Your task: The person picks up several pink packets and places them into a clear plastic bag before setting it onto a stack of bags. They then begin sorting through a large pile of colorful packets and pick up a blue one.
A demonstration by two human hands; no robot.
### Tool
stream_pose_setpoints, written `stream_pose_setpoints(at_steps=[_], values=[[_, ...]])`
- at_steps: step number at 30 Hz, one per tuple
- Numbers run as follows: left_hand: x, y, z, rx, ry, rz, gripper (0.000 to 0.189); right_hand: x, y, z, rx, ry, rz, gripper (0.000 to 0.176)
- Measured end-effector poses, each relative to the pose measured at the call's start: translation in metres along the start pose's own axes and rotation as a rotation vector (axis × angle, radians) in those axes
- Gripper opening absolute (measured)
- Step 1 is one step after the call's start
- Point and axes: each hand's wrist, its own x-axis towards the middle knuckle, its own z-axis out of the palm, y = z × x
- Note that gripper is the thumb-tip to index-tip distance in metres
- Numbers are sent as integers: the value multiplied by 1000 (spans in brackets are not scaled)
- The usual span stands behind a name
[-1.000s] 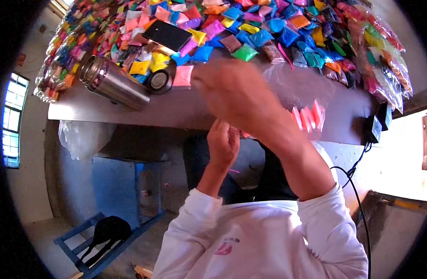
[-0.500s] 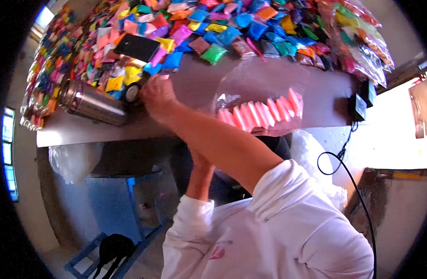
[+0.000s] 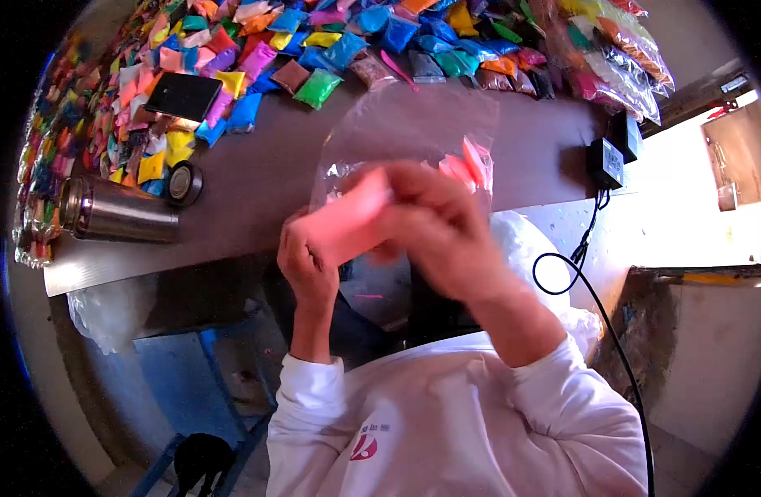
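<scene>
A pink packet [image 3: 347, 222] is held up between my two hands, over the table's front edge. My left hand [image 3: 308, 255] grips its lower left end. My right hand [image 3: 434, 224], partly blurred, is closed on its right end. Behind them lies a clear plastic bag [image 3: 397, 124], and more pink packets [image 3: 467, 168] show in its right part. My hands hide the bag's left part.
Many colourful packets [image 3: 318, 89] cover the back of the table [image 3: 256, 170]. A black phone [image 3: 183, 97], a metal flask [image 3: 122, 211] and its lid [image 3: 184, 182] lie at left. Black adapters [image 3: 608, 161] with a cable sit at the right edge.
My right hand has moved from beside the flask lid back to the middle. My left hand has come up from below, and the pink packet is now between both hands. The view has shifted slightly.
</scene>
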Motion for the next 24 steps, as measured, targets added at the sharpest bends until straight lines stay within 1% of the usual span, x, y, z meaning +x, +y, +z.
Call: stream_pose_setpoints(at_steps=[2, 3, 4, 6, 8, 9, 11, 12, 14, 15, 16, 18, 19, 20, 22, 24], values=[[5, 9, -2, -28, -33, -67, 21, -10, -15, -37, 103, 155, 70, 26], [4, 10, -2, -4, -40, -111, 22, -13, -14, -52, 100, 218, 12, 25], [5, 12, 1, -6, -40, -112, 22, -14, -10, -66, 95, 277, -48, 23], [7, 15, 1, -3, -13, -64, 24, -15, -10, -79, 63, 330, -42, 23], [8, 18, 0, -2, -23, -88, 26, -18, -11, -70, 109, 363, -13, 27], [7, 15, 0, 14, -18, -81, 26, -19, -8, -65, 113, 362, -10, 27], [6, 14, 0, 39, -5, -57, 26, -19, -3, -58, 134, 333, 68, 26], [7, 14, 0, 42, -6, -58, 26, -19, 5, -65, 136, 333, 71, 26], [8, 13, -1, 24, -18, -53, 26, -20, 28, -87, -488, 356, -148, 18], [8, 14, -1, 26, -18, -54, 26, -21, 22, -85, -701, 388, -199, 18], [8, 15, -1, 18, -15, -66, 26, -20, 18, -82, -700, 386, -198, 18], [8, 16, -1, 7, -15, -78, 25, -22, 15, -80, -545, 458, -80, 17], [9, 17, 0, 12, -7, -53, 24, -20, 15, -84, -657, 447, -126, 15], [10, 17, 1, 17, 2, -27, 24, -20, 14, -86, -660, 449, -126, 15], [9, 16, 0, 12, -1, -24, 22, -20, 14, -88, -796, 334, -189, 14], [8, 14, -1, 13, -4, -22, 21, -19, 8, -76, -785, 359, -227, 13]])
